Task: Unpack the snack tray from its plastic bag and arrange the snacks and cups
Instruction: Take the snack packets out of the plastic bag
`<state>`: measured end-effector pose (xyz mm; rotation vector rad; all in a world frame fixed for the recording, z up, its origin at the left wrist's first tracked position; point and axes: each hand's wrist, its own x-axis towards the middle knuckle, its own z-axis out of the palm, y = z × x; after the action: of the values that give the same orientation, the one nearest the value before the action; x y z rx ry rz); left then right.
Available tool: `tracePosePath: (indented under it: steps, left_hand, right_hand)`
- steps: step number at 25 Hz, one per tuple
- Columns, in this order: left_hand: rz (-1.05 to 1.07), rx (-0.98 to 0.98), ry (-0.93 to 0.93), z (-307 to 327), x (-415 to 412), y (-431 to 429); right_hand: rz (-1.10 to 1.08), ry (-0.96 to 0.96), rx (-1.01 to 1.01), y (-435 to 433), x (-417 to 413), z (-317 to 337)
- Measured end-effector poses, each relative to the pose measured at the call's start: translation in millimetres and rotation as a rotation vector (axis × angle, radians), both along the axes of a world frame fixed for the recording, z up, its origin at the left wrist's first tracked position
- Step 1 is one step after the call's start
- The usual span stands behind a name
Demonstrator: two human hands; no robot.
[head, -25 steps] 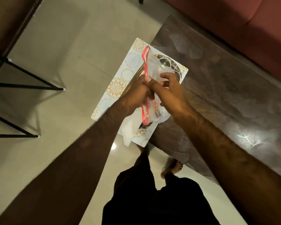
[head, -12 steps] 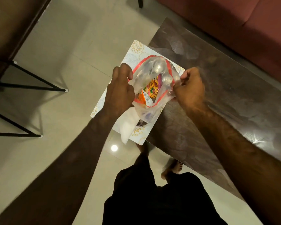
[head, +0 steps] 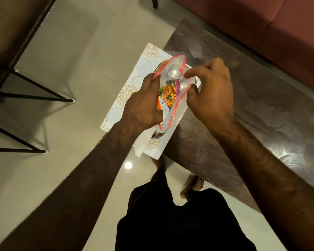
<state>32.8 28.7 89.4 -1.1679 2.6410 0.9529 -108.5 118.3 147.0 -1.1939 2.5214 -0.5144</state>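
Observation:
A clear plastic bag [head: 178, 109] with a red zip strip is held open over a white tray [head: 132, 91] printed with gold flowers, which overhangs the table's left edge. Inside the bag I see an orange snack packet [head: 168, 96] and shiny steel cups [head: 172, 71]. My left hand [head: 143, 107] grips the bag's left lip. My right hand [head: 210, 91] pinches the right lip between thumb and fingers. A white napkin [head: 140, 144] lies under the bag at the tray's near end.
The dark glossy table [head: 252, 109] stretches right, with a maroon sofa [head: 261, 26] behind it. Black metal stand legs [head: 34, 95] rise from the tiled floor at left. My legs and bare feet [head: 192, 185] are below the table's edge.
The bag was shut between both hands, then its mouth was pulled apart. Now the hands have come closer again and the mouth is narrower, with the packet and cups showing.

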Motion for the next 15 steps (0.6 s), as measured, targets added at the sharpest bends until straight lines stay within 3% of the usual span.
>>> tracePosePath:
  steps: [2,6,10,12,15]
  left_hand:
    - [-0.034,0.047,0.006,4.5,-1.4,3.6]
    - [-0.031,0.119,0.054,18.1,-1.1,7.0]
    - [0.016,0.093,-0.039,23.0,10.1,5.3]
    - [0.035,0.057,-0.108,23.0,15.6,0.4]
    - [-0.007,0.136,-0.067,27.5,13.2,-0.3]
  right_hand:
    - [0.206,-0.072,0.101,-12.8,10.8,5.3]
    - [0.363,-0.257,0.528,-44.2,24.1,-28.0]
    - [0.242,-0.452,0.795,-51.7,14.2,-79.1]
    - [0.217,-0.445,0.835,-50.9,5.5,-92.1]
    - [0.202,-0.369,0.826,-54.5,0.1,-100.7]
